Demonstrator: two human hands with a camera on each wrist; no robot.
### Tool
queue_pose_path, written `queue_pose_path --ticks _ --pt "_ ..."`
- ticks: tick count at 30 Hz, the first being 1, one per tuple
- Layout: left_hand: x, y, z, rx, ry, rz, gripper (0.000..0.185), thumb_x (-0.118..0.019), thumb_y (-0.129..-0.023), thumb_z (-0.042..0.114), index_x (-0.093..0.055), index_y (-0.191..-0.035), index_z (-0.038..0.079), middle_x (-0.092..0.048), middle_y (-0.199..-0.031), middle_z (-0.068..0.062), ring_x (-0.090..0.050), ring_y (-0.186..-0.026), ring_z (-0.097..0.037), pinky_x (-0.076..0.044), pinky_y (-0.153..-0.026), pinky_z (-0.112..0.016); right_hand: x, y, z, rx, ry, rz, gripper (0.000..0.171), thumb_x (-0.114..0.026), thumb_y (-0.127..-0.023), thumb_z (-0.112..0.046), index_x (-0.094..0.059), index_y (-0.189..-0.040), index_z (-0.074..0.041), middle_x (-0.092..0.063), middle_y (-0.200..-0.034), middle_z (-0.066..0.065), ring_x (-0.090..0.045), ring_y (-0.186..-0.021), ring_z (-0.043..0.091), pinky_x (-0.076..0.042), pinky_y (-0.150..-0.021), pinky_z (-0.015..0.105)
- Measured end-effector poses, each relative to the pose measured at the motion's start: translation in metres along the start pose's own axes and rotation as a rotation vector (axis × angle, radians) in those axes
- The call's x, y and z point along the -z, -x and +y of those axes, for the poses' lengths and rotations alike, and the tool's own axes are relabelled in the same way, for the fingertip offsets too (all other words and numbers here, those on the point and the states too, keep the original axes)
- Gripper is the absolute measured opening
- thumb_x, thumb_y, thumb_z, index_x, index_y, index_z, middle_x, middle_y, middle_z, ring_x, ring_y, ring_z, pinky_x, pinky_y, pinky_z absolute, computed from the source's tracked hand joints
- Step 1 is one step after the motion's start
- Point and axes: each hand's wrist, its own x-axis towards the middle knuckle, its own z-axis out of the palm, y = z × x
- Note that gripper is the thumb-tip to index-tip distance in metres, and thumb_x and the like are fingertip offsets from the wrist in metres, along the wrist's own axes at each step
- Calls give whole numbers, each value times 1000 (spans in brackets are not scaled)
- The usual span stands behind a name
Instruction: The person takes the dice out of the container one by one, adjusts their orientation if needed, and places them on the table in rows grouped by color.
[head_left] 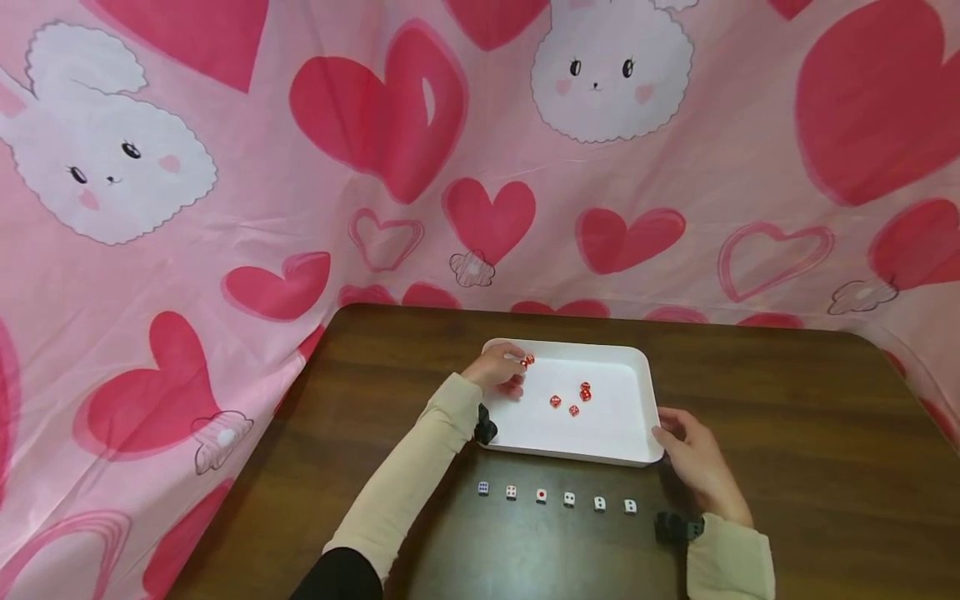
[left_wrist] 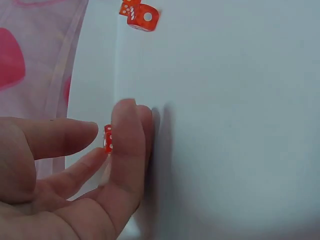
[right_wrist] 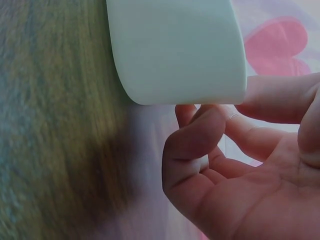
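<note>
Row of 6 small white dice (head_left: 555, 498) sits nearest, lined up on the dark wooden table (head_left: 787, 400) just in front of the shallow white plastic tray (head_left: 637, 367). Right hand (head_left: 697, 462) rests at the tray's near right corner, fingers loosely curled, grip relaxed and holding nothing, likely steadying it. Left hand (head_left: 498, 371) reaches over the tray's far left corner, forearm stretched across the table, pinching 1 translucent red die (left_wrist: 107, 138) between thumb and fingertips. 4 more red dice (head_left: 573, 397) lie loose mid-tray.
</note>
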Motion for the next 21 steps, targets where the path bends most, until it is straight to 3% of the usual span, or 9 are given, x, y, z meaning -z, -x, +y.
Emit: queue_pose_path --ticks 8,18,21 --pt "-1 -2 -3 15 11 -8 30 -55 -94 6 -53 -124 4 -53 -73 -10 -54 -51 -15 -53 -52 -26 -1 1 1 0 -5 0 48 -46 -101 -18 -36 -142 6 -46 -131 29 -51 -107 32 -48 -75 27" --pt "-4 2 -3 -2 -122 21 12 -66 -86 4 -67 -98 3 -57 -65 -6 -52 -49 -13 -48 -49 -22 -1 3 2 11 11 4 47 -45 -100 -17 -36 -141 6 -46 -131 30 -52 -107 34 -48 -75 27" --pt "-5 3 -2 -4 -156 33 14 -68 -84 3 -68 -97 5 -58 -65 -6 -51 -49 -12 -46 -49 -21 0 3 2 13 13 3 48 -46 -101 -18 -36 -141 6 -46 -131 30 -52 -107 34 -49 -76 29"
